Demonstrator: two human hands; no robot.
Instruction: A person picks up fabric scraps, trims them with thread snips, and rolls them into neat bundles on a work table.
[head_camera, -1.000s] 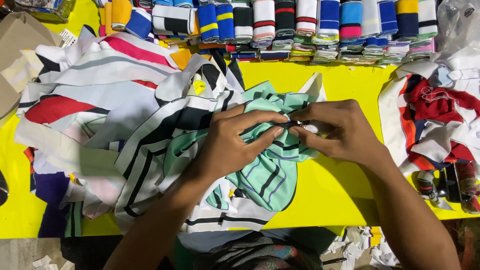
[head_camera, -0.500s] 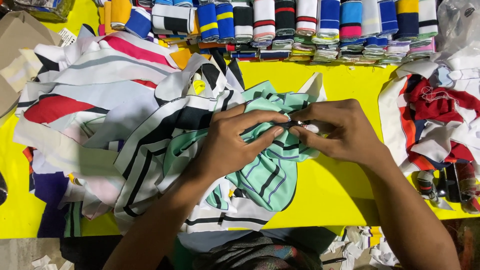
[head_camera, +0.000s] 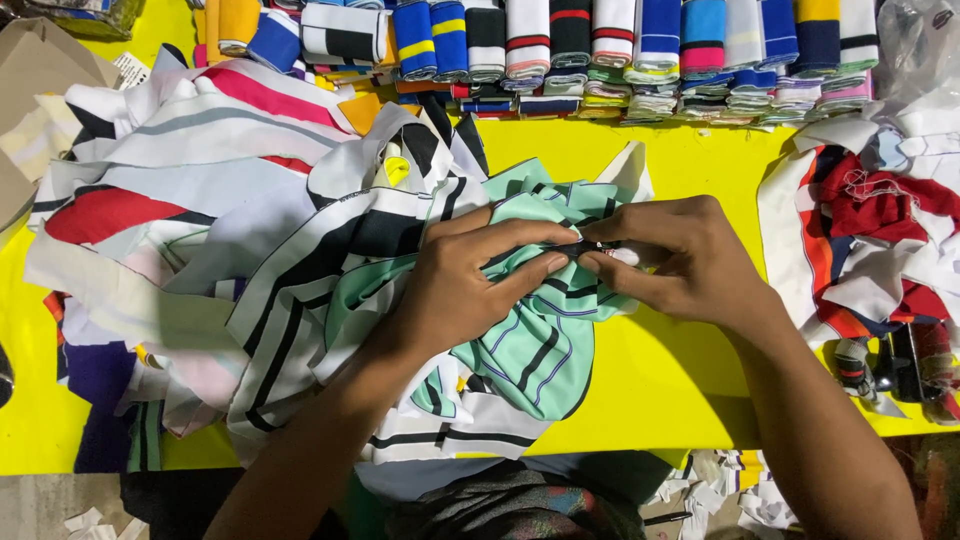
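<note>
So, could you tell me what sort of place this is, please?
Probably a garment workshop: rolled striped fabric bands line the back of a yellow table, cut striped pieces lie heaped, and both hands pinch a mint-green striped piece.

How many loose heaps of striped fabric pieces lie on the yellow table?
2. A large heap of striped fabric pieces covers the table's left half, under both hands; a smaller red-and-white heap sits at the right edge. More may lie out of view.
</note>
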